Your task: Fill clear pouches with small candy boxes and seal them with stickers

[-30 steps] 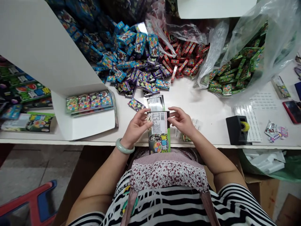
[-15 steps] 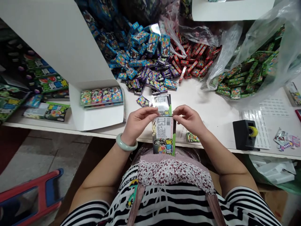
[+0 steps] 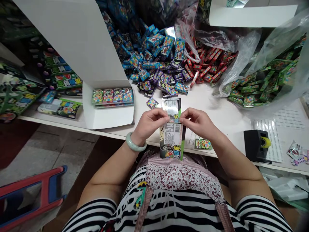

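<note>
My left hand [image 3: 154, 124], with a pale green bangle on the wrist, pinches the left side of a flat printed candy packet [image 3: 172, 138] near its top edge. Opposite it, the thumb and fingers of my right hand [image 3: 196, 121] pinch the right side at the same height. The packet has a white label with a barcode and hangs over the table's front edge. Just behind the fingertips lies a similar packet [image 3: 172, 108]; whether the two are joined I cannot tell. A small green candy box [image 3: 203, 144] rests beside my right forearm.
Blue boxes [image 3: 155, 40], purple boxes [image 3: 165, 85] and red boxes [image 3: 212, 61] are heaped at the back. Green boxes [image 3: 263, 83] fill a clear bag. At left stands an open white carton [image 3: 108, 119] holding rows of boxes. A black tape dispenser [image 3: 255, 145] stands at right.
The view has shifted a little, so the table's contents appear further right. Both hands keep their pinch on the packet, with only slight finger movement.
</note>
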A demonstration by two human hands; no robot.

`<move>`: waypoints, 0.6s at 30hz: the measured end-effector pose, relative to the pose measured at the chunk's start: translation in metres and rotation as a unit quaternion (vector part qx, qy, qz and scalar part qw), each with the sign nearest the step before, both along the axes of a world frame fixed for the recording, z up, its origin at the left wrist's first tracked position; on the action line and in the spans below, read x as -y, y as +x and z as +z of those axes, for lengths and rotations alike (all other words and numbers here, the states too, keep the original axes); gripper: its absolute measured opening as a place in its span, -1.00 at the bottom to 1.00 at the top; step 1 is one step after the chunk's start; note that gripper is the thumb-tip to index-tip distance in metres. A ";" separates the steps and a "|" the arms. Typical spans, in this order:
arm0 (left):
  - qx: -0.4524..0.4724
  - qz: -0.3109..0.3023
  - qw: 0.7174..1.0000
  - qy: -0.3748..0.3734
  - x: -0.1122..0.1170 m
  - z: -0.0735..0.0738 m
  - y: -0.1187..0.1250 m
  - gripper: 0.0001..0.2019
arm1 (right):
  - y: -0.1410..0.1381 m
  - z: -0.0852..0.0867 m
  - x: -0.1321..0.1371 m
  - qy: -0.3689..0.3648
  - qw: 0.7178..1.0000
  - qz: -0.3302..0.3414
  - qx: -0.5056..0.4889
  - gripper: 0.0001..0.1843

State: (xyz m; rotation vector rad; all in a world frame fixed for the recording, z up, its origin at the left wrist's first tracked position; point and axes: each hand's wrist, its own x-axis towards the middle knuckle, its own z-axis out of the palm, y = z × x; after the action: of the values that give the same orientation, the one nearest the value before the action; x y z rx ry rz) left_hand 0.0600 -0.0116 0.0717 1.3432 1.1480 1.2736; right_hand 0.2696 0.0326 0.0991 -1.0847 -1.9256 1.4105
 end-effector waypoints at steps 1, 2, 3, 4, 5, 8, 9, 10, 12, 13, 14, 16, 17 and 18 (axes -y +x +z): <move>-0.018 -0.012 1.000 0.020 0.002 0.001 -0.003 -0.88 | 0.001 0.001 0.002 0.019 1.000 0.009 0.005 -0.82; -0.032 -0.024 0.998 0.039 0.004 0.001 -0.005 -0.87 | 0.003 0.000 0.004 0.039 0.999 0.019 0.005 -0.82; -0.040 -0.036 0.997 0.054 0.007 0.000 -0.007 -0.87 | 0.005 -0.001 0.007 0.059 0.998 0.027 0.002 -0.83; -0.040 -0.046 0.996 0.066 0.009 0.000 -0.009 -0.89 | 0.006 -0.003 0.011 0.078 0.997 0.029 -0.005 -0.85; -0.034 -0.053 0.995 0.075 0.011 -0.002 -0.010 -0.91 | 0.007 -0.006 0.015 0.094 0.995 0.025 -0.013 -0.86; -0.019 -0.057 0.995 0.085 0.014 -0.008 -0.010 -0.92 | 0.007 -0.018 0.025 0.131 0.991 -0.004 -0.031 -0.93; -0.019 -0.052 0.995 0.085 0.015 -0.009 -0.008 -0.91 | 0.007 -0.022 0.027 0.140 0.989 -0.009 -0.037 -0.94; -0.022 -0.049 0.995 0.085 0.015 -0.010 -0.007 -0.90 | 0.007 -0.026 0.028 0.146 0.988 -0.010 -0.042 -0.94; -0.034 -0.044 0.994 0.095 0.014 -0.011 -0.005 -0.91 | 0.006 -0.033 0.029 0.149 0.987 -0.016 -0.051 -0.94; -0.041 -0.042 0.993 0.101 0.013 -0.010 -0.004 -0.93 | 0.006 -0.036 0.029 0.146 0.987 -0.024 -0.055 -0.93; -0.049 -0.042 0.992 0.105 0.013 -0.010 -0.004 -0.95 | 0.005 -0.038 0.030 0.140 0.988 -0.034 -0.059 -0.91; -0.064 -0.042 0.992 0.100 0.012 -0.010 -0.004 -0.98 | 0.001 -0.042 0.032 0.135 0.987 -0.052 -0.072 -0.89; -0.068 -0.041 0.993 0.090 0.012 -0.010 -0.004 -0.97 | -0.001 -0.043 0.034 0.137 0.986 -0.059 -0.081 -0.90; -0.070 -0.040 0.994 0.077 0.012 -0.012 -0.005 -0.96 | -0.004 -0.044 0.035 0.140 0.984 -0.064 -0.088 -0.91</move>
State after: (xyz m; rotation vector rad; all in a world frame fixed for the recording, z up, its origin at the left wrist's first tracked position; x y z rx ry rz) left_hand 0.0555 -0.0240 0.0600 1.5984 1.0966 1.2475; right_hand 0.2654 -0.0029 0.0548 -0.9002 -1.8253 1.0876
